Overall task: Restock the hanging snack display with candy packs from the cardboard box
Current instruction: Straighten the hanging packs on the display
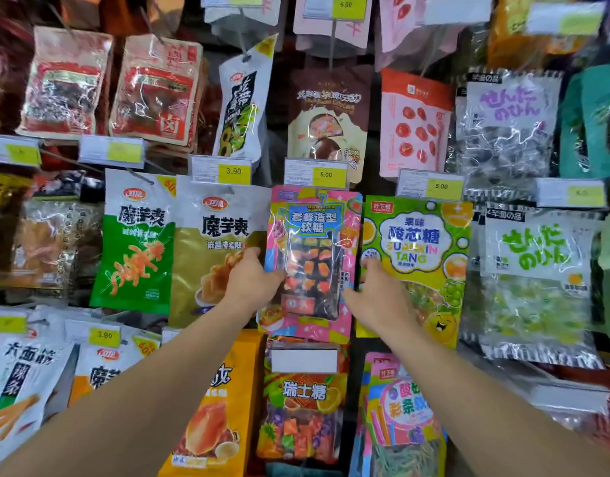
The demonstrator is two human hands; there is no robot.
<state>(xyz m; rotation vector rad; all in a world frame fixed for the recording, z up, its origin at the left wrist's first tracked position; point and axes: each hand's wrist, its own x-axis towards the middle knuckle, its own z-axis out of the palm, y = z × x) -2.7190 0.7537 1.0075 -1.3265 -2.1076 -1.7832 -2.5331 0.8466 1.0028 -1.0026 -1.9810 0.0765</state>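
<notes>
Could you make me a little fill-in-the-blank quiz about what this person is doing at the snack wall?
1. Both hands hold a pink candy pack with pictures of ____ on its front.
2. The yellow price tag just above that pack reads ____.
3. The left hand grips the pack's ____ edge, the right hand the opposite one.
4. To the right of it hangs a ____ pack marked SUANXIN TANG.

Missing words: sushi; 5.00; left; green
</notes>
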